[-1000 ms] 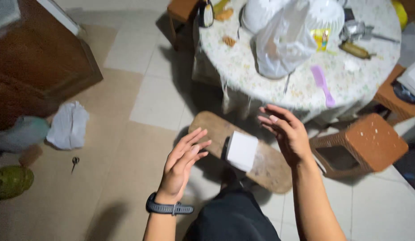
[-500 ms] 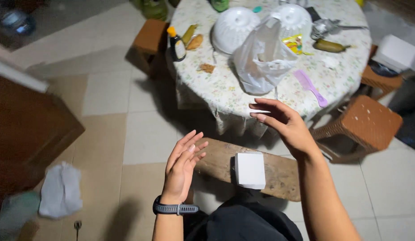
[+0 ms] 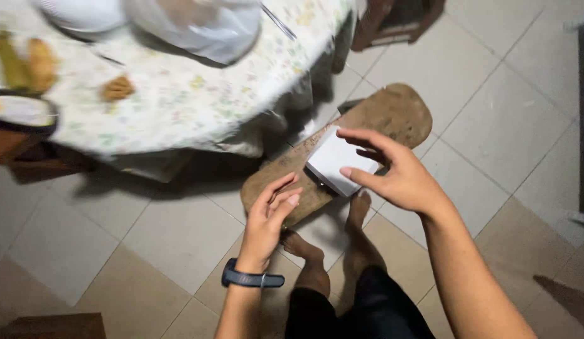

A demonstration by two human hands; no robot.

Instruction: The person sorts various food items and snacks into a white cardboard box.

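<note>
Reaching over a white box (image 3: 335,162) on a wooden board (image 3: 392,113), right hand (image 3: 392,176) fingers spread, left hand (image 3: 270,220) open, fingers together, near the board's left end.

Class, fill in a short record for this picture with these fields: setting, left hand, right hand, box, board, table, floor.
setting: indoor room seen from above, person's bare feet on tiles
left hand: left hand open, fingers over the near end of the board, holding nothing
right hand: right hand open, fingers spread over the box; contact unclear
box: small white box lying on the board
board: worn wooden board, rounded ends
table: round table with flowered cloth, white plastic bag on it
floor: beige and white tiled floor
</note>
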